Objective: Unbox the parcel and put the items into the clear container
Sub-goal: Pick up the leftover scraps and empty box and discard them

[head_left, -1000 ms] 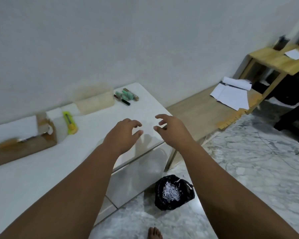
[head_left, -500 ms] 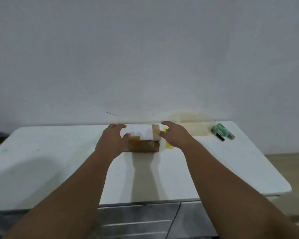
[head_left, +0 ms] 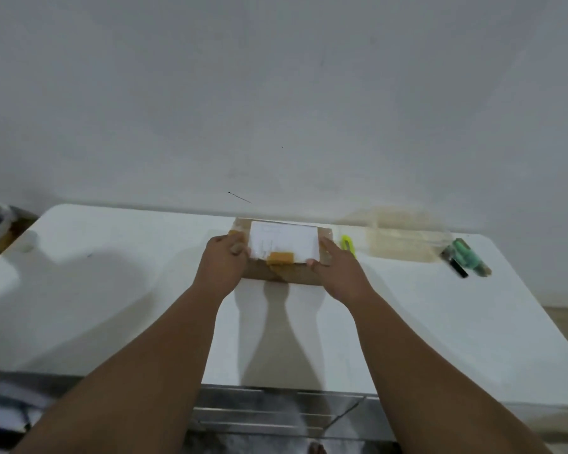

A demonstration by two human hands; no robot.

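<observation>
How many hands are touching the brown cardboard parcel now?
2. The left hand grips the left end of the brown cardboard parcel; the right hand grips its right end.

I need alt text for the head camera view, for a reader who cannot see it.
Two bare hands, left hand and right hand, grip the ends of a taped cardboard parcel on a white table. To its right lie a yellow cutter, a clear container and some green items.
</observation>
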